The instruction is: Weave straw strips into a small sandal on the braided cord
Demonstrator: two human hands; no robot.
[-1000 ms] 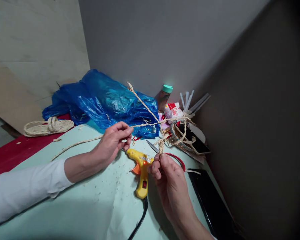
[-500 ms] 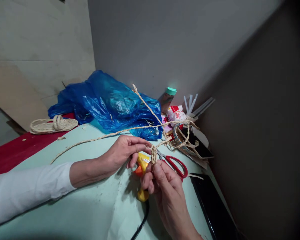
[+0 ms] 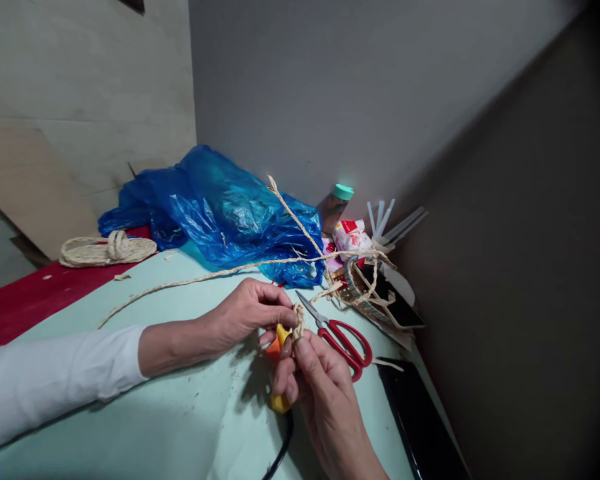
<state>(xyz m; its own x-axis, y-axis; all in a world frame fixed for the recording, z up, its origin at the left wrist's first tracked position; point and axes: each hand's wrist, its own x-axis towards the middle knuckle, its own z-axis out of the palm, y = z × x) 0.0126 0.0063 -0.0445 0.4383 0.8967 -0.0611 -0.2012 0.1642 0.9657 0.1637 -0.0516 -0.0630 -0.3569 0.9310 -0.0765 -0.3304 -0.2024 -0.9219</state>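
Observation:
A braided straw rope (image 3: 190, 279) runs across the pale green table (image 3: 145, 427) from the left to a small knotted loop between my hands. My left hand (image 3: 247, 315) pinches the rope at that knot (image 3: 298, 317). Just below, my right hand (image 3: 314, 377) is closed on the same knot. Under both hands lies a yellow glue gun (image 3: 279, 401), mostly hidden, with its black cord (image 3: 280, 453) trailing toward me. Red-handled scissors (image 3: 341, 335) lie just right of the knot.
A blue plastic bag (image 3: 215, 210) is heaped at the back. Right of it stand a green-capped bottle (image 3: 337, 203), clear glue sticks (image 3: 390, 220) and a small woven basket (image 3: 365, 290). A coil of rope (image 3: 107, 250) lies on red cloth (image 3: 25, 300) at left. A dark flat object (image 3: 420, 427) lies at right.
Both hands have come together and dropped lower over the glue gun, my left hand sliding along the rope to the knot. The scissors are now uncovered.

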